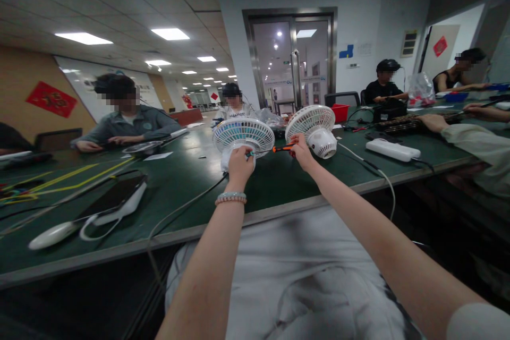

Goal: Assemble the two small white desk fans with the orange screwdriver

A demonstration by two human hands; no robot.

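Observation:
Two white fans with round grilles lie on the green table. In front of the left fan (261, 133), my left hand (240, 166) has its fingers closed by the white motor housing. A small teal piece (249, 153) shows at its fingertips; what exactly they grip is partly hidden. My right hand (302, 152) is closed around an orange and black screwdriver (282, 148). The screwdriver's thin shaft points left, toward my left fingertips. Just behind my right hand rests the right fan (324, 143), its motor housing facing me.
A white power strip (392, 150) lies to the right, near a co-worker's sleeve (470, 141). At left are a phone-like device on a white stand (119, 199) and yellow strips (79, 175). A red bin (340, 113) stands behind the fans. Cables cross the table's front edge (287, 211). Other people sit around the table.

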